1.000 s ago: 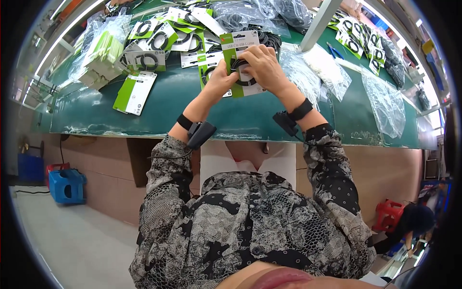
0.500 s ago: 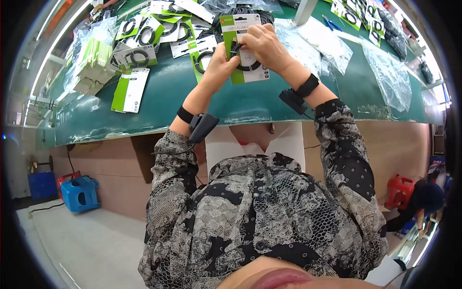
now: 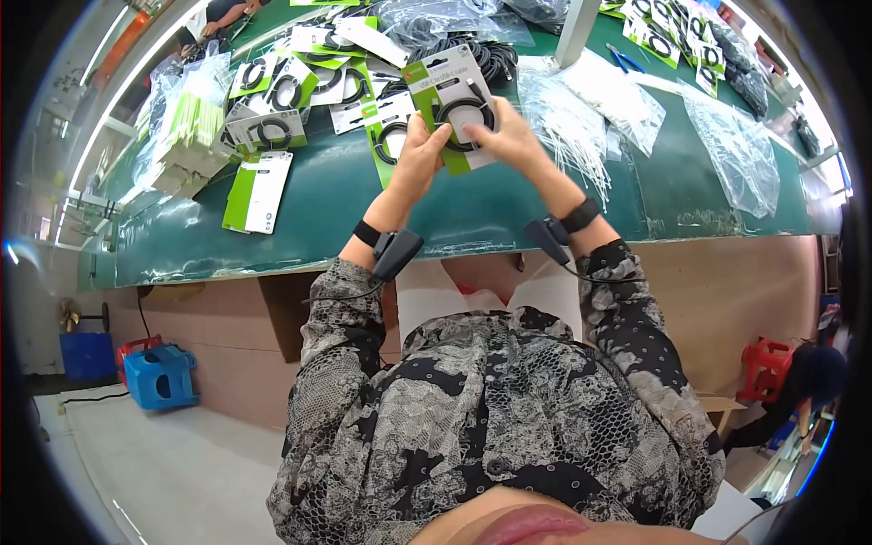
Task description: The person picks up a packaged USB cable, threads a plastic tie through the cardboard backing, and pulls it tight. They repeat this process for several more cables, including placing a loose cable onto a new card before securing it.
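Note:
Above the green table, both hands hold a green-and-white card carrying a coiled black cable, its face toward me and leaning left. My left hand grips the lower left edge with the thumb in front. At the right edge, my right hand is closed on the card, its thumb lying over the coil; its other fingers are mostly hidden behind. Beside my left hand lies another carded cable. Behind the held card is a heap of loose black cables.
Several carded cables lie at the left, with a stack of cards and flat cards nearby. On the right are white cable ties, plastic bags, blue-handled pliers and a metal post. A person's hand shows far left.
My right hand has moved from the upper front of the card down to its right edge, uncovering the coil. The card has tilted to the left.

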Demonstrator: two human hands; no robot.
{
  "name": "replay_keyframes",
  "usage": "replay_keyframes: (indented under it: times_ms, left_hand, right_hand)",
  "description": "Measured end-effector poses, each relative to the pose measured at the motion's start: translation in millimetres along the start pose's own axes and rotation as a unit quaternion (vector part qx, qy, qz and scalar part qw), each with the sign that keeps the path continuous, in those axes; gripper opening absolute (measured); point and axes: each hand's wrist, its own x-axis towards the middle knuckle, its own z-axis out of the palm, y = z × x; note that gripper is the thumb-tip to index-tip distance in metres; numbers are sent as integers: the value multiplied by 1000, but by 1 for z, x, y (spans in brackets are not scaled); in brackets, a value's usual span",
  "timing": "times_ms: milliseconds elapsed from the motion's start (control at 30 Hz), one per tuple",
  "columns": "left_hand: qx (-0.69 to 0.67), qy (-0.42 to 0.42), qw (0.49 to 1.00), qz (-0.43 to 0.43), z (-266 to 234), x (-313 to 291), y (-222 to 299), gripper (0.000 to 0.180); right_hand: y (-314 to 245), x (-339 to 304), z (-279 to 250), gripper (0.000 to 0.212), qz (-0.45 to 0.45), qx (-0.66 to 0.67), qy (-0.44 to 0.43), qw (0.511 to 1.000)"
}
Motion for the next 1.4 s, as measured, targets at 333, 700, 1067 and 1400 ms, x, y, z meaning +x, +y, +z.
replay_keyframes:
  times_ms: [333,700,1067,1400]
  left_hand:
    - [330,214,914,101,9,7,-14,52]
    - [58,118,989,-64,-40,-4,-3,24]
    - [62,68,993,-78,-54,-41,22,18]
    - [21,74,994,-77,-98,36,7,34]
  right_hand:
    - [24,-7,25,43,0,-3,-24,1000]
    - [3,10,29,31,166,254,-56,951]
    - [11,19,82,20,150,357,-93,917]
    - [54,70,66,19,165,351,-70,919]
